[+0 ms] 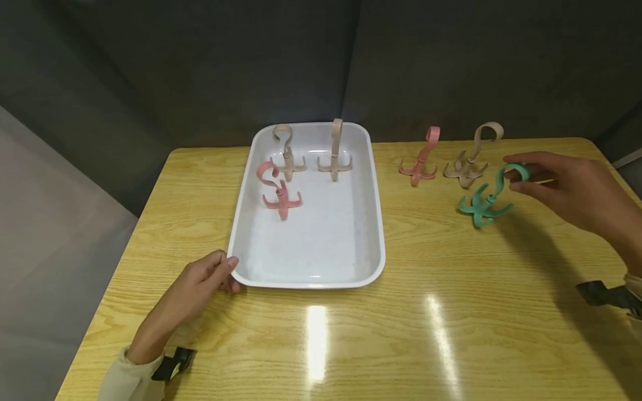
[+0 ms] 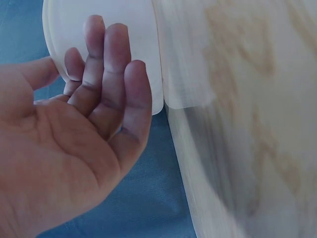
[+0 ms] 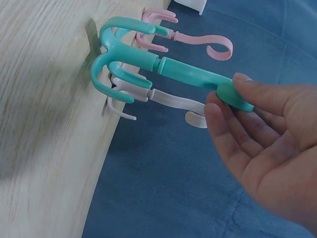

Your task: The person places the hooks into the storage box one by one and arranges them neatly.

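Note:
At the near left corner of a white tray (image 1: 321,239), my left hand (image 1: 208,275) grips the rim, its thumb over the edge. In the left wrist view the fingers of that left hand (image 2: 94,114) lie against the tray's (image 2: 133,29) side. On the right, my right hand (image 1: 572,186) pinches the curled top of a green four-prong hook hanger (image 1: 484,209) between thumb and fingers. The right wrist view shows the green hanger (image 3: 190,74) with its prongs close to the table; whether they touch cannot be told.
Inside the tray stand two beige hook hangers (image 1: 288,161) and a pink one (image 1: 282,200). Behind the green hanger, a pink hook hanger (image 1: 418,167) and a beige one (image 1: 466,167) stand on the wooden table (image 1: 426,334). A dark curtain (image 1: 225,72) hangs behind.

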Motion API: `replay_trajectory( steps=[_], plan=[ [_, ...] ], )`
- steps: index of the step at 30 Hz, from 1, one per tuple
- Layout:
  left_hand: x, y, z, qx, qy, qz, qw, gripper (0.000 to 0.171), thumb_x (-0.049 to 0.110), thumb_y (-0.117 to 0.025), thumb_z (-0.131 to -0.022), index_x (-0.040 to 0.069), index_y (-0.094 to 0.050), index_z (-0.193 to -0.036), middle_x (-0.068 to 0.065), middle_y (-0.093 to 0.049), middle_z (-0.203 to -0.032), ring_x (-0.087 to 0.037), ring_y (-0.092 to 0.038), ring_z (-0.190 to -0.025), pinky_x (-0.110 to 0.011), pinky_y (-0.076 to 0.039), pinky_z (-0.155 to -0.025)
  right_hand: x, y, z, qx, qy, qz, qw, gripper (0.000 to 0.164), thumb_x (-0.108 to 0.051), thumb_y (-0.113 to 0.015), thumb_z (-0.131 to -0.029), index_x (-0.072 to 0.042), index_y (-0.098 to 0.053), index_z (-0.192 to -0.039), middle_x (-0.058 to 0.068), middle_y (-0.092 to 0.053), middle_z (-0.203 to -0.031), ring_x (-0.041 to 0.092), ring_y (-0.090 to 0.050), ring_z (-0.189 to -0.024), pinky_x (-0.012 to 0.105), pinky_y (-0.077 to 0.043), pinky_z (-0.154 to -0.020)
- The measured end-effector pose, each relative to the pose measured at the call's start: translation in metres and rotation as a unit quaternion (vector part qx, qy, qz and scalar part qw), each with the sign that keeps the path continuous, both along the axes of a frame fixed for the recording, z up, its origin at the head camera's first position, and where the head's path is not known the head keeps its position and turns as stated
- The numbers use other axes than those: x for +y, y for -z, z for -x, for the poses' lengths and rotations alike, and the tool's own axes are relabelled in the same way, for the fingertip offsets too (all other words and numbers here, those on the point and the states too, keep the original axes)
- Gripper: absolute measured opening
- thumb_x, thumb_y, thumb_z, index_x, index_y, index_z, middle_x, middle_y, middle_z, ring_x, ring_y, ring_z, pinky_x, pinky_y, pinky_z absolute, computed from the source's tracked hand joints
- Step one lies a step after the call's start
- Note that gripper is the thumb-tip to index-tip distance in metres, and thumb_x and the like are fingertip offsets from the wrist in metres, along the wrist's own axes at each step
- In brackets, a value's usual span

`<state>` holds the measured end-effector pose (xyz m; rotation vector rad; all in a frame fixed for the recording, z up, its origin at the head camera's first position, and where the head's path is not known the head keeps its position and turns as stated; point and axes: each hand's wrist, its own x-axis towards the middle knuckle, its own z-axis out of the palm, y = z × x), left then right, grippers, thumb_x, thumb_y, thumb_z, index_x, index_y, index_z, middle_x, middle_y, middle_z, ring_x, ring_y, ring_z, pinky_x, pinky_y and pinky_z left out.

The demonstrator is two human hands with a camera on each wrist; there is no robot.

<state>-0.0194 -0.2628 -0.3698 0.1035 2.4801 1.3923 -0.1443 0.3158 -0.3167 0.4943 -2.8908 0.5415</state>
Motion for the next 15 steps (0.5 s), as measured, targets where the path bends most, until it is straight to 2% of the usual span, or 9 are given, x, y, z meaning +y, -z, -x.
replay_trajectory(
  steps=[3,4,5,7,9,14,15],
  plan=[
    [0.000,0.000,0.000,-0.001,-0.001,0.001,1.0000,0.038,0.033,-0.047,-0.114,0.003,-0.055,-0.092,-0.006,-0.069,-0.083,-0.023,-0.070,-0.087,-0.035,-0.058,-0.083,-0.001,0.000,0.000,0.000,-0.001,0.011,1.000,0.048,0.002,-0.076,-0.093,0.000,-0.063,-0.139,0.026,-0.073,-0.108,-0.016,-0.058,-0.073,0.000,-0.038,-0.061],
    [0.000,0.000,0.000,-0.002,-0.002,0.001,1.0000,0.038,0.033,-0.047,-0.114,0.003,-0.055,-0.092,-0.006,-0.069,-0.083,-0.023,-0.070,-0.087,-0.035,-0.058,-0.083,-0.002,0.000,-0.001,0.003,-0.003,0.017,1.000,0.048,0.004,-0.076,-0.093,0.001,-0.063,-0.139,0.026,-0.074,-0.107,-0.023,-0.050,-0.074,-0.002,-0.037,-0.062],
    [0.000,0.000,0.000,-0.004,-0.003,0.001,1.0000,0.038,0.033,-0.047,-0.114,0.003,-0.055,-0.092,-0.006,-0.069,-0.083,-0.023,-0.069,-0.087,-0.035,-0.058,-0.083,-0.003,0.000,-0.001,0.006,-0.006,0.018,1.000,0.049,0.004,-0.076,-0.092,0.001,-0.062,-0.139,0.025,-0.074,-0.107,-0.026,-0.046,-0.076,-0.002,-0.036,-0.063],
    [0.000,0.000,0.000,-0.006,-0.005,0.002,1.0000,0.038,0.034,-0.047,-0.113,0.003,-0.055,-0.093,-0.006,-0.069,-0.083,-0.023,-0.069,-0.087,-0.035,-0.057,-0.082,-0.004,-0.002,-0.002,0.014,-0.007,0.014,1.000,0.049,0.005,-0.076,-0.092,0.001,-0.063,-0.139,0.025,-0.074,-0.106,-0.023,-0.049,-0.075,-0.001,-0.037,-0.063],
    [0.000,0.000,0.000,-0.007,-0.006,0.003,1.0000,0.038,0.034,-0.047,-0.113,0.003,-0.055,-0.092,-0.006,-0.069,-0.083,-0.023,-0.069,-0.087,-0.035,-0.057,-0.082,-0.007,-0.006,-0.004,0.019,-0.008,0.005,1.000,0.050,0.005,-0.076,-0.092,0.000,-0.062,-0.140,0.027,-0.073,-0.108,-0.006,-0.066,-0.077,0.009,-0.050,-0.064],
    [0.000,0.001,0.000,0.000,-0.005,0.008,1.0000,0.037,0.033,-0.047,-0.114,0.004,-0.055,-0.091,-0.005,-0.069,-0.082,-0.023,-0.069,-0.086,-0.035,-0.057,-0.081,-0.013,-0.014,-0.005,0.018,-0.005,-0.002,1.000,0.051,0.002,-0.077,-0.093,-0.001,-0.061,-0.142,0.030,-0.070,-0.114,0.016,-0.073,-0.077,0.012,-0.050,-0.063],
    [0.000,0.001,0.000,0.002,-0.004,0.009,1.0000,0.037,0.033,-0.047,-0.114,0.004,-0.055,-0.091,-0.005,-0.069,-0.082,-0.023,-0.069,-0.086,-0.035,-0.057,-0.081,-0.014,-0.016,-0.005,0.019,-0.006,0.001,1.000,0.052,0.002,-0.077,-0.092,-0.002,-0.062,-0.142,0.030,-0.070,-0.115,0.007,-0.070,-0.075,0.006,-0.044,-0.062]
  ],
)
